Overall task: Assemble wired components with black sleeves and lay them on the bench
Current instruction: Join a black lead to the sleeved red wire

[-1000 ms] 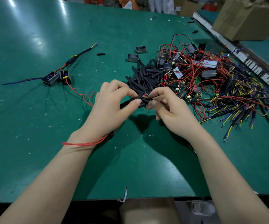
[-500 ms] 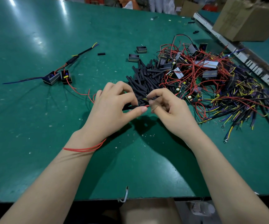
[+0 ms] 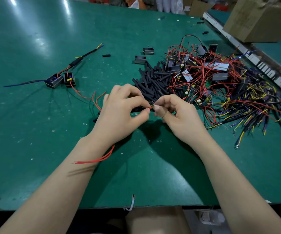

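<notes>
The sleeve (image 3: 137,109) was held just above the bench (image 3: 35,124), in front of the sleeve pile (image 3: 153,81), probably so that the wire ends could be joined before it slid over them. The left hand (image 3: 121,114) pinched the sleeve and a red wire (image 3: 150,107), and the right hand (image 3: 178,115) pinched the meeting wire tip, fingertips almost touching.

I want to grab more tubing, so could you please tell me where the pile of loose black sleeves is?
In the head view, the pile of black sleeves lies on the green bench just beyond both hands, against the left edge of the wire tangle.
</notes>
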A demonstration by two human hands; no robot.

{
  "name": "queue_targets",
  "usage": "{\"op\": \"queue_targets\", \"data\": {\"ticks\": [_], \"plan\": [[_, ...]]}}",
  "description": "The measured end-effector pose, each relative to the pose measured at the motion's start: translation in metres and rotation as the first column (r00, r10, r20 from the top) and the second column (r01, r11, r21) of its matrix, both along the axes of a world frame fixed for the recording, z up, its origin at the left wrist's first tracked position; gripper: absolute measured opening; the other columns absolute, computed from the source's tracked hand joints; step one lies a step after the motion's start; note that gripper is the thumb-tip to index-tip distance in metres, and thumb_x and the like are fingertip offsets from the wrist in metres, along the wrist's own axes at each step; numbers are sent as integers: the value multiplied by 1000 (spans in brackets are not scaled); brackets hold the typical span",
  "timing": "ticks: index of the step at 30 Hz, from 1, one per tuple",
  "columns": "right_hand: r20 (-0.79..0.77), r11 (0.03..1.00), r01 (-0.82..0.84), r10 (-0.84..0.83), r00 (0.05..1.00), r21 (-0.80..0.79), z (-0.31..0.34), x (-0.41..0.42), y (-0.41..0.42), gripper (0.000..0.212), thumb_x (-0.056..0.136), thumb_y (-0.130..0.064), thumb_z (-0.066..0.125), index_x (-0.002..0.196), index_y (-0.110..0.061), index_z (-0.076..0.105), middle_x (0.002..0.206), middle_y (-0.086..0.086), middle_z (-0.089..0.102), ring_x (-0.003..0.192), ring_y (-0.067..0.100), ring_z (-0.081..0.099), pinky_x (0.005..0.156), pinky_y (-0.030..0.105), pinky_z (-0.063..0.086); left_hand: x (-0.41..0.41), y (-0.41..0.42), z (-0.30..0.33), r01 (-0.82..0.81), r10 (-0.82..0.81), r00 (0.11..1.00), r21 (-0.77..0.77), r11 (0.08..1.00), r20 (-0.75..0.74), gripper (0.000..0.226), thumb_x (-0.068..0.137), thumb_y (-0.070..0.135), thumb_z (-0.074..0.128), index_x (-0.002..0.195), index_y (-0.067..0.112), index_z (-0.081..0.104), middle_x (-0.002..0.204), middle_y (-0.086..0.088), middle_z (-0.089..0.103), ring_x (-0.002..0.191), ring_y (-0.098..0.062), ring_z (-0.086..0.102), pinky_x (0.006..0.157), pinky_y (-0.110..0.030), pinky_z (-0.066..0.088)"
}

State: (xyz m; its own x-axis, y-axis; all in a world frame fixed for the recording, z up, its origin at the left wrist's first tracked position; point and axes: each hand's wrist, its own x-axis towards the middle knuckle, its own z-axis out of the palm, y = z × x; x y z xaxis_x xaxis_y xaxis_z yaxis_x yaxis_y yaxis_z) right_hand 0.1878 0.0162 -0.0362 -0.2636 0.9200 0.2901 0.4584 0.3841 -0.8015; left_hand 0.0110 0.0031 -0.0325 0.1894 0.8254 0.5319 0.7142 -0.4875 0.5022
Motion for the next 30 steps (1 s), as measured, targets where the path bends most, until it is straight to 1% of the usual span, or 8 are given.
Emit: {"op": "queue_targets", "data": {"ticks": [4, 7, 11, 15, 18, 22, 26, 30], "plan": [[37, 997, 23, -26, 999, 68, 3, -1, 0, 15, 91, -12, 63, 87, -26, 59, 84, -16, 57, 77, -8, 52, 73, 8, 38, 0, 1, -1, 16, -16, 1000, -8, 1000, 19, 15, 80, 33, 65, 85, 23, 75, 95, 5, 60, 94, -23, 49, 82, -50, 41], [26, 997, 16, -18, 1000, 77, 6, -1, -2, 12, 91, -11, 63, 86, -22, 61, 89, -13, 55, 81, -5, 51, 76, 10, 38, 1, 1, -2, 30, -31, 999, 19, 999, 28, 13, 81, 33, 67, 84, 24, 75, 92, 5, 61, 90, -23, 50, 79, -50, 42], [-12, 1000, -19, 19, 1000, -2, 8, -2, -3, 15, 92, -12, 61, 85, -25, 59, 90, -9, 56, 81, 8, 55, 75, 18, 43, 3, 1, -3, 24, -25, 998, 14, 1000, 55, 14, 81, 35, 67, 84, 23, 75, 91, 4, 61, 89, -23, 51, 79, -51, 42], [16, 999, -42, 43, 999, -19, 10, 0, -3, 10, 94, -12, 59, 88, -20, 59, 91, -10, 54, 81, 6, 54, 75, 15, 40, 4, -1, -3, 12, -12, 997, 4, 1000, 79, 12, 80, 32, 69, 83, 22, 76, 90, 3, 61, 88, -25, 53, 79, -50, 43], [17, 997, -58, 59, 998, -43, 12, 1, -3, 13, 94, -12, 58, 87, -23, 59, 92, -5, 55, 80, 10, 56, 75, 18, 44, 5, -2, 0, 8, -3, 990, -36, 999, 139, 7, 78, 28, 74, 83, 23, 76, 90, 4, 61, 90, -24, 55, 83, -47, 43], [-28, 993, -80, 78, 997, -89, 14, 1, -3, 19, 95, -10, 57, 85, -26, 56, 90, -1, 56, 64, 1, 56, 67, 13, 46, 5, -3, 3, 25, -6, 979, -87, 996, 206, 5, 77, 24, 78, 82, 24, 76, 90, 5, 61, 91, -23, 57, 87, -40, 43], [-25, 990, -85, 83, 996, -110, 13, 1, -3, 10, 95, -9, 57, 91, -19, 58, 89, -4, 56, 60, -1, 56, 65, 11, 45, 6, -4, 6, 33, -3, 972, -126, 992, 234, 5, 77, 24, 78, 82, 21, 76, 89, 3, 61, 92, -21, 58, 88, -36, 44], [-25, 989, -94, 92, 995, -114, 14, 2, -2, 18, 95, -9, 56, 87, -26, 56, 87, -6, 56, 59, -1, 56, 65, 12, 46, 6, -5, 8, 40, 3, 963, -152, 988, 269, 4, 77, 23, 78, 80, 22, 75, 89, 3, 62, 90, -18, 59, 89, -34, 44]]}}
